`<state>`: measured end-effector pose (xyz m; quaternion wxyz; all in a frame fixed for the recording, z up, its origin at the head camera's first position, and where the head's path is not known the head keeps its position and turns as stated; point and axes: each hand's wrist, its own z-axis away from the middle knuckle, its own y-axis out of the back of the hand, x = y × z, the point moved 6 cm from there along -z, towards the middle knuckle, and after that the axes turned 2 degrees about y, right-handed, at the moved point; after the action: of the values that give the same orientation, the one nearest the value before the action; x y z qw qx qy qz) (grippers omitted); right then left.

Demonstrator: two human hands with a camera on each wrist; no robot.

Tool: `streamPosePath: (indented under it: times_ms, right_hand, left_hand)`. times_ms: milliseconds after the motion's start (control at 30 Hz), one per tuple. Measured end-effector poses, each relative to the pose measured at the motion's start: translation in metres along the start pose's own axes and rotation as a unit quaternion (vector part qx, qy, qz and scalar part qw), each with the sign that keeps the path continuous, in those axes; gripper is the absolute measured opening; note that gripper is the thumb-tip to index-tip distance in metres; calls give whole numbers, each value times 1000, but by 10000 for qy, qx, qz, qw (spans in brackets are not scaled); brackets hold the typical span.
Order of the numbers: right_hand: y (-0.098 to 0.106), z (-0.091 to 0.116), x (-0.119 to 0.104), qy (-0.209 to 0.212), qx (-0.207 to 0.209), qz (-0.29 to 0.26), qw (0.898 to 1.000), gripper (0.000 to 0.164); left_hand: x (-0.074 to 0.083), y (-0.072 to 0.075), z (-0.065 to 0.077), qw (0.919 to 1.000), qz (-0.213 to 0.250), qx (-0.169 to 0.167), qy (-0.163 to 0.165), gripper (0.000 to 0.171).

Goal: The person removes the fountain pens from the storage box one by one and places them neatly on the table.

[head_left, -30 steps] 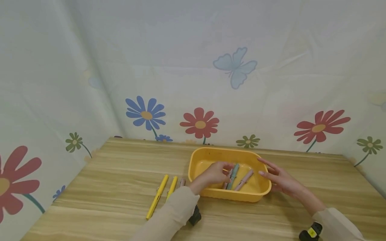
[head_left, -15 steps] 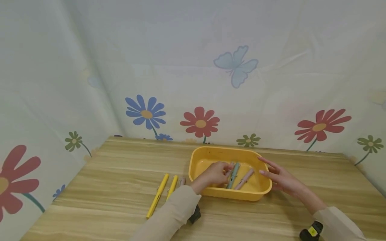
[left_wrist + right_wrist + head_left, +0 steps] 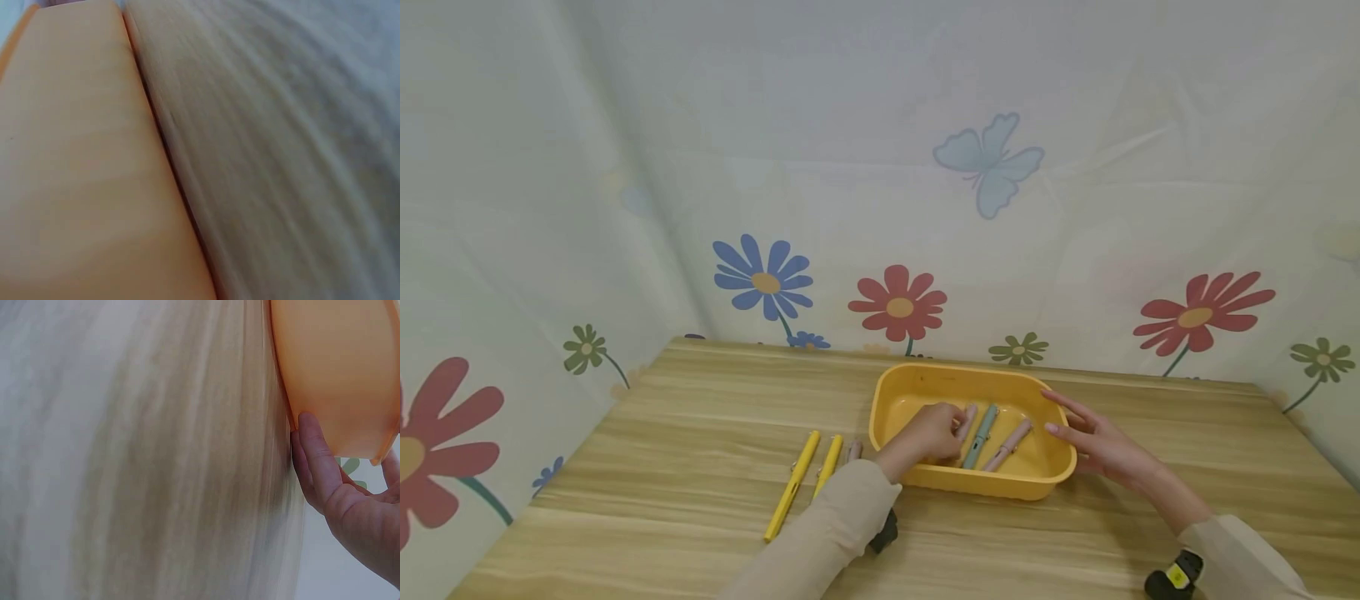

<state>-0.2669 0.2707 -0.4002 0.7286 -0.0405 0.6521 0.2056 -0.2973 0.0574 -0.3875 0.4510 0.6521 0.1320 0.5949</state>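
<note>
In the head view a yellow plastic basin (image 3: pixel 955 478) stands on the table. My left hand (image 3: pixel 931 432) reaches over its near rim and pinches a pink pen (image 3: pixel 968 419), whose lower part is hidden behind the fingers. Just right of it a green pen (image 3: pixel 981 437) and a second pink pen (image 3: pixel 1009 445) lie slanted on the basin floor. My right hand (image 3: pixel 1105 447) holds the basin's right end, thumb over the rim; in the right wrist view its fingers (image 3: pixel 322 459) lie against the outer wall. The left wrist view shows only basin wall and table.
Left of the basin, two yellow pens (image 3: pixel 792 487) and a greyish-pink pen (image 3: pixel 854 451) lie on the wooden table (image 3: pixel 700 417), partly covered by the left sleeve (image 3: pixel 827 529). Behind the table hangs a flowered curtain (image 3: pixel 850 167).
My left hand has shifted slightly left inside the basin, and the pink pen it pinches now lies apart from the green pen. My right hand has stayed at the basin's end.
</note>
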Motion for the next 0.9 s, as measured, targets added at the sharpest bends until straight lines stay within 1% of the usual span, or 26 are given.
streamPosePath:
  times_ms: [167,267,367,533,667,800,900]
  right_hand:
    - [0,0,0,9,-16,-22,10000,66]
    - [-1,0,0,10,-39,-32,10000,66]
    - [-1,1,0,16,-51,-38,10000,66]
    - [-1,0,0,20,-58,-47,10000,66]
    - [0,-1,1,-7,-57,-62,10000,66]
    - [0,-1,1,-5,-51,-43,10000,66]
    - [0,-1,1,6,-52,-29,10000,66]
  left_hand:
    - [-2,1,1,9998,38,54,201,44]
    - [-2,1,3,9996,101,50,253,35]
    - [-1,1,4,9996,58,15,265,27]
    - [-1,1,3,9992,-299,65,242,25]
    - [-2,1,2,9984,-499,201,172,17]
    - [-1,4,3,9974,-573,408,136,21]
    - [-2,7,4,9977,-407,507,201,30]
